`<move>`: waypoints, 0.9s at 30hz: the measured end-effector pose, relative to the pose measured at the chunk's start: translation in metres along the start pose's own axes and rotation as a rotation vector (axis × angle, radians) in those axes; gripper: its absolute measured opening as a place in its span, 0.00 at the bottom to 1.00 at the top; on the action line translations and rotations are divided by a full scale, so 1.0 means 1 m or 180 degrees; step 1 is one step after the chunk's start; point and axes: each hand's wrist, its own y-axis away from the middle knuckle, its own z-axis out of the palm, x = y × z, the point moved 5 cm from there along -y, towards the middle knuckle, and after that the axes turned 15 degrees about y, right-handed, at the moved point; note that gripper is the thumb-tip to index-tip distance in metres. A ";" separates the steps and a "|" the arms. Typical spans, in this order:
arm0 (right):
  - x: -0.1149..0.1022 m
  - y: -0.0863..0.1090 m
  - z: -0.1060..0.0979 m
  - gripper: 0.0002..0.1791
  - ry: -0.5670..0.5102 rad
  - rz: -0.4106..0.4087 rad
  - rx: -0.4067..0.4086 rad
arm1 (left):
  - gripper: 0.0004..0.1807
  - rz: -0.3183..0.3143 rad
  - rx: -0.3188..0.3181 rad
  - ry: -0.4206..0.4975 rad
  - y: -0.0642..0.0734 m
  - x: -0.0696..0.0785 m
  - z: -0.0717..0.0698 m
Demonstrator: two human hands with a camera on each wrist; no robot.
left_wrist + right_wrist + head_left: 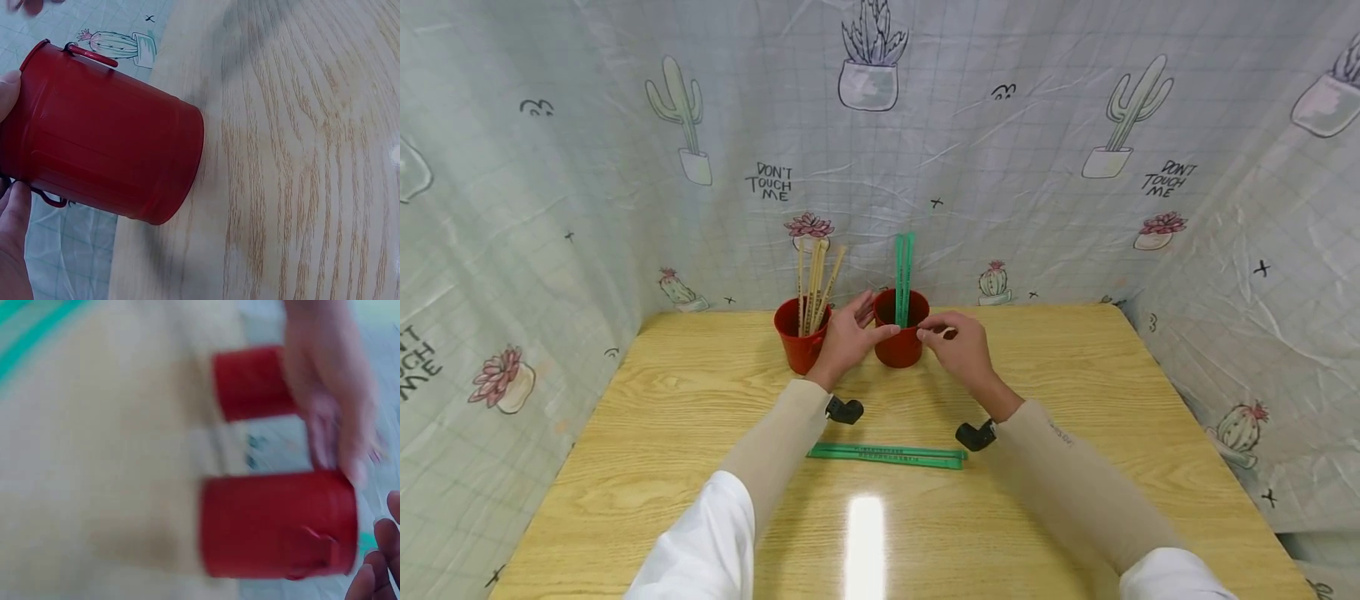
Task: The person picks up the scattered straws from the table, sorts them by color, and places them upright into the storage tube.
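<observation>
My left hand holds a red bucket at its rim, the thumb across the front and the fingers at its left side. Two green chopsticks stand upright in this bucket. The left wrist view shows the bucket's wall and small side handles. My right hand is at the bucket's right rim, fingers loosely bent. In the right wrist view its fingertips look just apart from the bucket, holding nothing. Two more green chopsticks lie side by side on the table in front.
A second red bucket stands to the left, close to my left wrist, with several pale wooden chopsticks in it. The wooden table ends at a hanging cloth printed with cacti, at the back and sides.
</observation>
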 end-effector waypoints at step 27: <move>0.026 0.109 0.040 0.07 0.0811 -0.1010 -0.1636 | 0.50 -0.0054 -0.0006 -0.0010 -0.002 0.000 -0.001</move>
